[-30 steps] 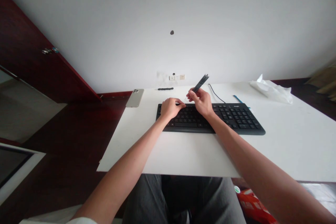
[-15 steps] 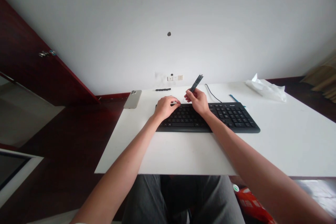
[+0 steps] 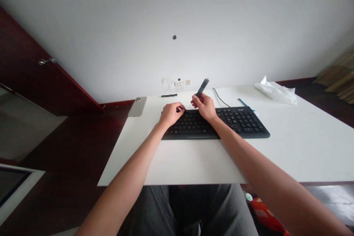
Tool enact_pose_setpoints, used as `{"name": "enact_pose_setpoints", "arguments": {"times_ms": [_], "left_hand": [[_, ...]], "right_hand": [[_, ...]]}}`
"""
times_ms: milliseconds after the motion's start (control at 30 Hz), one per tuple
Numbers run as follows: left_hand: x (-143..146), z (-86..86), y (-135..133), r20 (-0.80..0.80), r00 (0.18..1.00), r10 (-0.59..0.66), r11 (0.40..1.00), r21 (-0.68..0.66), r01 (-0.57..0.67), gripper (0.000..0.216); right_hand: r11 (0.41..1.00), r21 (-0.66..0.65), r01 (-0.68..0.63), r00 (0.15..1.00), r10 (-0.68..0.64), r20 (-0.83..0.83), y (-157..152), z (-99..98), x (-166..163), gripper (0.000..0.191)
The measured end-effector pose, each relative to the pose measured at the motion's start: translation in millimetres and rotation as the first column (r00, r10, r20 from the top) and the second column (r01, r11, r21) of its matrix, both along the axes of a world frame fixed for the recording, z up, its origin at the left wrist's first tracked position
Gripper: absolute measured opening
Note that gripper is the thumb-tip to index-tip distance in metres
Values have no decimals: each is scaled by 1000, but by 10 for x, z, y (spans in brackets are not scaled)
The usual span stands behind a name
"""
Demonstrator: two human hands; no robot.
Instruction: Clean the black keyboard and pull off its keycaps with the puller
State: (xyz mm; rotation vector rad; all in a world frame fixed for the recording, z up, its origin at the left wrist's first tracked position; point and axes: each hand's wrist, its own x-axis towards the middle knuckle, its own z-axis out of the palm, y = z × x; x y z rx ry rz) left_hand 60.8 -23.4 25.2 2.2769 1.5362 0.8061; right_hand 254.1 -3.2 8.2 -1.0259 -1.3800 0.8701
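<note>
Right hand (image 3: 203,104): you grip a long dark stick (image 3: 202,87).
Left hand (image 3: 172,113): over the flat black keyboard (image 3: 190,127); can't tell if you pinch anything.
Black keys (image 3: 247,121): touch gently.

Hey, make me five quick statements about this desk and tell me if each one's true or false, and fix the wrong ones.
1. The right hand holds a dark slim object. True.
2. The phone lies to the right of the keyboard. False: it lies to the left.
3. The left hand is at the keyboard's right end. False: it is at the upper left part.
4. The white plastic bag lies on the desk. True.
5. A row of small black pieces lies beyond the keyboard. True.
</note>
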Motion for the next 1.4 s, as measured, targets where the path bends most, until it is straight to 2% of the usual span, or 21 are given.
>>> {"name": "enact_pose_setpoints", "arguments": {"times_ms": [67,200,367,633,867,1133,1400], "left_hand": [[-80,-13,67,-21,998,63,998,23,-63,14],[-312,-31,264,-158,972,171,985,40,-167,12],[-454,18,489,-306,948,83,996,35,-77,15],[-269,83,696,-412,909,-58,997,16,71,17],[25,130,1006,-526,842,-117,978,86,190,20],[142,189,1405,-554,825,-114,990,7,141,33],[35,159,1537,-558,827,-74,996,8,94,39]], "right_hand": [[1000,-7,6,1000,-6,2,0,2,-1,39],[1000,-8,9,1000,-9,13,2,-2,-5,37],[1000,-6,13,999,-13,41,-8,5,-1,35],[999,37,33,994,-37,102,-11,9,4,32],[998,39,39,993,-43,110,14,-13,6,31],[998,39,45,992,-49,114,38,-43,9,31],[998,45,50,991,-55,123,31,-35,8,30]]}}
